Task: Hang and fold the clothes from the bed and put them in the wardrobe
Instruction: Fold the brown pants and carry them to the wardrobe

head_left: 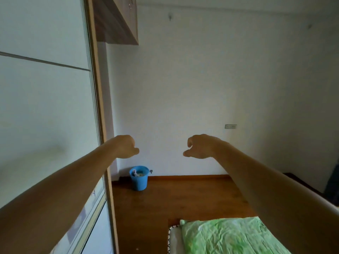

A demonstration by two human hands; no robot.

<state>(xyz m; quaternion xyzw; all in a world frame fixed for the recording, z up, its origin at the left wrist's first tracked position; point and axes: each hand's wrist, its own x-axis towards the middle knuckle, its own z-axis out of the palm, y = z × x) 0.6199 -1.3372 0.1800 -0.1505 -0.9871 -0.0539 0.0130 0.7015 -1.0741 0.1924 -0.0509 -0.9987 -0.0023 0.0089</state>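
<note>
View: head camera, 1 view.
Writing: wall plate (230, 126) on the far wall; its markings are too small to read.
Left hand (126, 146): arm stretched forward, back of the hand up, fingers curled under, thumb pointing inward, holding nothing.
Right hand (199, 146): same pose, fingers curled under, thumb pointing inward, holding nothing; level with the left hand and apart from it.
Wardrobe (45, 107): left side; pale sliding door with a thin horizontal rail and a wooden frame edge. The left forearm crosses in front of it.
Upper cabinet (117, 21): wood-toned, at the top, just beside the wardrobe frame.
Bed (174, 241): bottom right, below the right forearm; mattress edge with dark patterned trim.
Green fabric (229, 237): crumpled, lying on the bed; bedding or garment cannot be told.
Floor (183, 198): dark wooden boards between wardrobe and bed, running to the far wall.
Wall (220, 79): plain white, 2 small hooks high up.
Blue bucket (138, 177): stands on the floor in the far corner beside the wardrobe; contents unclear.
Open room: a floor strip between the wardrobe frame and the bed edge.
</note>
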